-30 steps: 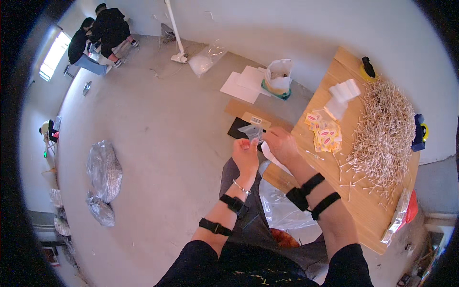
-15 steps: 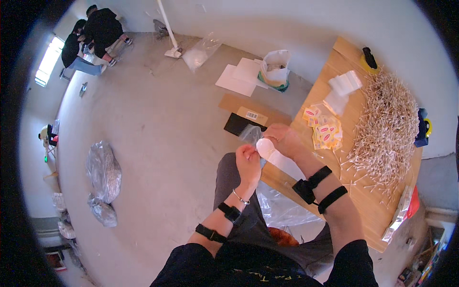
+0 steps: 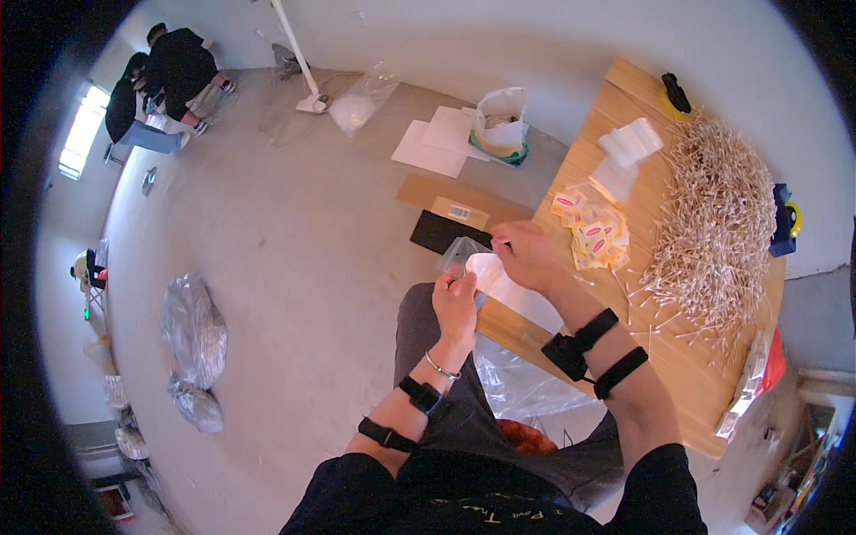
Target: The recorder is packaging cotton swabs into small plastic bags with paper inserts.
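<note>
We've got the clear bag [image 3: 457, 252] between our hands, left hand [image 3: 456, 312] pinching it, curved white strip [image 3: 506, 285] alongside. Right hand [image 3: 526, 254] has its fingers bunched up, but honestly we can't tell what they grip. We'd pinch lightly so that thin plastic doesn't crease. Over on the wood-grain tabletop [image 3: 624, 94]: a bristly heap of skinny swabs [image 3: 713, 232] and flat yellow-and-white packets [image 3: 597, 239].

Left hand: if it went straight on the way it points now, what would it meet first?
The clear plastic bag, right at the fingertips of the left hand, which appears to pinch it. Beyond it in the picture lies the black flat item, probably lower down; depth is unclear.
</note>
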The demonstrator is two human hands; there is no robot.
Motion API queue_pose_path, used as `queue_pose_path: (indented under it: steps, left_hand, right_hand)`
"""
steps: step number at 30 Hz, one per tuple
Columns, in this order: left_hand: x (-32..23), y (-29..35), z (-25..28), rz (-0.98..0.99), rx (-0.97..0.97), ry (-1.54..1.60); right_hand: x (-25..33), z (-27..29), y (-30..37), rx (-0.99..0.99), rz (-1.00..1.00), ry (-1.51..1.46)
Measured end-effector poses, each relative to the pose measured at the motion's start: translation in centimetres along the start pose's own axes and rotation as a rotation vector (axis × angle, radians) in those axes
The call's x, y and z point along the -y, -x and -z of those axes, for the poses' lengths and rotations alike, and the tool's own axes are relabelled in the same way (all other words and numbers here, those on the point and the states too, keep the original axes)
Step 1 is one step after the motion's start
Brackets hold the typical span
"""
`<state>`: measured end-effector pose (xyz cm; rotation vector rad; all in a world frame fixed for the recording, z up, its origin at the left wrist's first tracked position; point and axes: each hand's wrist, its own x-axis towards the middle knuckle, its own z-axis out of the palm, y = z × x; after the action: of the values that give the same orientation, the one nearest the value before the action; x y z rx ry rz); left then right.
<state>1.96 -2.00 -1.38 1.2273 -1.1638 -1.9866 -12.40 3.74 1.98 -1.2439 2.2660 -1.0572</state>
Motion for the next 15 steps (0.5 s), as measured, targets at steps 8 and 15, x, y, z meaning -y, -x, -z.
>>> queue_pose_path:
  steps: [8, 15]
  left_hand:
    - [0.7, 0.2, 0.0, 0.153, 0.009, -0.006]
    - [1.0, 0.5, 0.0, 0.035, 0.061, -0.103]
  right_hand:
    - [-0.9, -2.6, -0.2, 0.011, 0.013, 0.363]
    - [-1.3, -0.9, 0.1, -0.009, 0.026, 0.331]
